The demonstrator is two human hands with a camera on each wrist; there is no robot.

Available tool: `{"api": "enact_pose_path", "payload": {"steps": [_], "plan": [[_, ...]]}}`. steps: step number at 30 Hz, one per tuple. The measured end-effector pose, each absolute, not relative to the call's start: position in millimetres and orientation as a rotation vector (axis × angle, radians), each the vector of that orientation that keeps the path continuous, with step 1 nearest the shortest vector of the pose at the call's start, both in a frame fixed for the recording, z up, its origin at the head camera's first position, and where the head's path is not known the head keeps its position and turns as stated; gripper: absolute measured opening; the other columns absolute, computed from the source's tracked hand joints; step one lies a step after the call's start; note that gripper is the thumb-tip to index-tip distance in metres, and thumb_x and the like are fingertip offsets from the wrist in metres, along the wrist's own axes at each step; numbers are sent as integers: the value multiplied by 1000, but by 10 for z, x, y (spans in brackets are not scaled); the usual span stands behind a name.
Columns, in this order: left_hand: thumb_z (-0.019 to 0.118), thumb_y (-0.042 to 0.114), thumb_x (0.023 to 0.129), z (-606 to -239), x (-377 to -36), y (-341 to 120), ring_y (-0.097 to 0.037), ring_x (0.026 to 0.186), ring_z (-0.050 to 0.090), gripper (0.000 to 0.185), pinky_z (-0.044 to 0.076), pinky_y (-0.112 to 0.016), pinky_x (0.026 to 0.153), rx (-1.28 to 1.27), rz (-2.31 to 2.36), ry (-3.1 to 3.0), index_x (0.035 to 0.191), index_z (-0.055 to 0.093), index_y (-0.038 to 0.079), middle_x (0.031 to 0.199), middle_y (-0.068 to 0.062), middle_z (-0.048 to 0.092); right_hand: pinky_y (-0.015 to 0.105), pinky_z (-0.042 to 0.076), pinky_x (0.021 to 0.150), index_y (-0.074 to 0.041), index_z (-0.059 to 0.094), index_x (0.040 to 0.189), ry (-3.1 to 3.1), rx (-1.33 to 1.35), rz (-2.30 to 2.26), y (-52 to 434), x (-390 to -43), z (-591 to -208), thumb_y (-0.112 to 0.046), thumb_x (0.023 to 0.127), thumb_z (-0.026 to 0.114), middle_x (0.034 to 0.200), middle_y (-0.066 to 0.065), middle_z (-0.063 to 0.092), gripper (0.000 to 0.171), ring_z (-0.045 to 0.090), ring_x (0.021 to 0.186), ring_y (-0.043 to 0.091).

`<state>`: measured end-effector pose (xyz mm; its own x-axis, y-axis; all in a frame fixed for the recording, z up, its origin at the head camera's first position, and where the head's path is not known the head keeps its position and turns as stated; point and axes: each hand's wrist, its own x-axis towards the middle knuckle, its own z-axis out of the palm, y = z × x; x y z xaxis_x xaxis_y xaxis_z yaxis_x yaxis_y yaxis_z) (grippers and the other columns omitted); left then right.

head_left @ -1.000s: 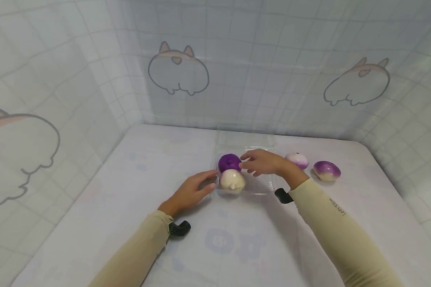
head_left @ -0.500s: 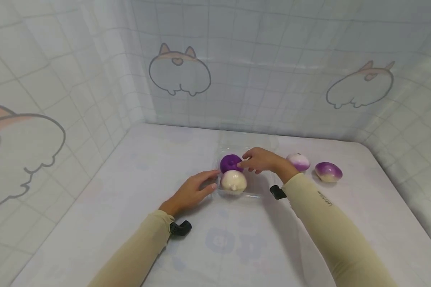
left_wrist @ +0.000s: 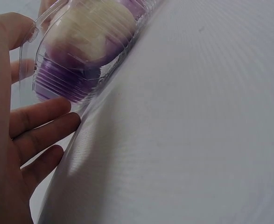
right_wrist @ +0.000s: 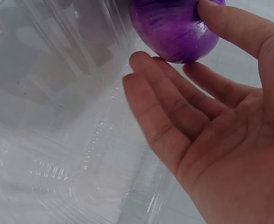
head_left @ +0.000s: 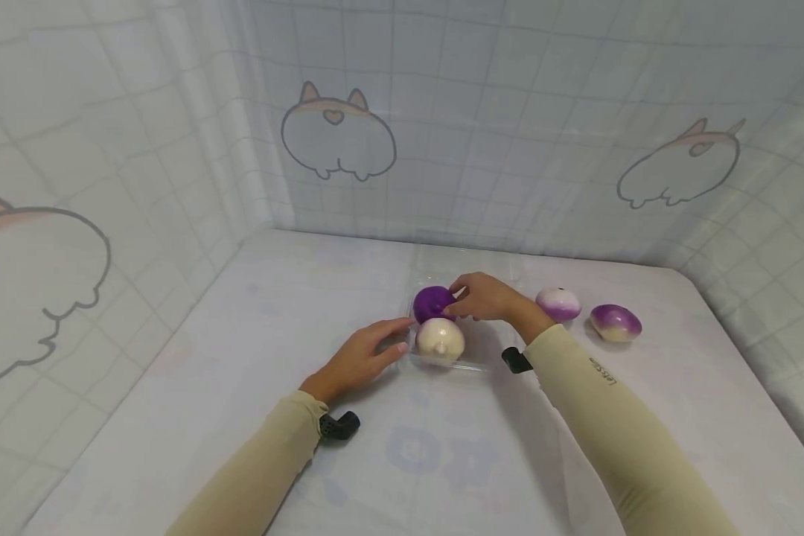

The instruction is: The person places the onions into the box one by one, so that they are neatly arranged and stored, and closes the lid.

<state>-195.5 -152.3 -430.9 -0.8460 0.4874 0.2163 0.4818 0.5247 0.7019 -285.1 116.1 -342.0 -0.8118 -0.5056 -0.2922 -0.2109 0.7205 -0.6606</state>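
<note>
A clear plastic tray [head_left: 474, 359] sits mid-table and holds a purple turnip [head_left: 430, 301] at the back and a white turnip [head_left: 440, 339] in front. My right hand [head_left: 481, 298] reaches over the tray and pinches the purple turnip [right_wrist: 169, 32], thumb on top and fingers [right_wrist: 165, 88] below. My left hand [head_left: 365, 356] lies flat on the table. Its straight fingers [left_wrist: 38, 116] touch the tray's left wall [left_wrist: 57, 86], and its thumb is at the rim beside the white turnip [left_wrist: 90, 28].
Two loose purple-and-white turnips [head_left: 558, 304] [head_left: 616, 321] lie on the table to the right of the tray. Tiled fabric walls with cartoon prints [head_left: 338, 134] close in the left, back and right sides. The tablecloth [head_left: 241, 335] stretches to the left and front.
My right hand has moved a little left and back, and its thumb and fingers have closed on the purple turnip. The left hand has stayed at the tray's edge.
</note>
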Motion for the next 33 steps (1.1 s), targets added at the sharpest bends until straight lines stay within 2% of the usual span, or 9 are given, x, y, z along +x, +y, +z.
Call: {"api": "enact_pose_path", "payload": {"steps": [6,17,23,27,33], "plan": [[53,41,104,-4311,-1943,-1516,-15,138,44,50,34,-41,115,884,1257,2740,149,50,20,149,5,50,36,59,77,2,53,136,2461,-535,-918,1165,-2837,-3439,-26,90,75,124,21,66,58,68,97,28],[52,42,104,-4371,-1895,-1504,-16,139,43,51,33,-41,115,898,1213,2788,150,49,19,150,4,49,43,59,84,5,46,139,2395,-527,-990,1240,-2784,-3464,-25,90,74,128,24,62,63,66,107,32],[52,42,104,-4409,-1883,-1503,-18,139,43,51,34,-43,115,902,1222,2797,149,50,18,150,2,50,42,59,83,6,54,128,2384,-570,-907,1358,-2746,-3436,-26,93,72,112,19,69,51,67,99,28],[53,40,104,-4444,-1880,-1496,-20,138,45,50,35,-43,114,914,1229,2816,148,51,17,149,1,51,40,59,82,2,61,122,2326,-612,-850,1436,-2701,-3392,-24,94,69,107,17,70,40,66,96,26],[55,37,103,-4499,-1861,-1481,-20,137,46,49,35,-44,114,935,1249,2824,148,52,16,148,0,52,41,58,84,-1,63,121,2265,-669,-788,1468,-2635,-3395,-26,92,68,103,16,72,38,68,96,31]]}}
